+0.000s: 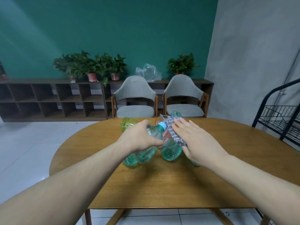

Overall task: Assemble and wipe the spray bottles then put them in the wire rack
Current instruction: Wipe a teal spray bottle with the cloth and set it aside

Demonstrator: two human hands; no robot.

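Note:
Several clear green plastic bottles lie on their sides in the middle of the wooden table. My left hand grips one clear bottle with a blue cap. My right hand lies flat, fingers spread, on a grey patterned cloth draped over a pinkish bottle. A green bottle points its base at me between my hands. A yellow-green bottle lies farther back on the left. The black wire rack stands to the right of the table.
Two grey chairs stand behind the table's far edge. A low dark shelf unit with potted plants and a clear plastic bag runs along the green wall. White tiled floor lies to the left.

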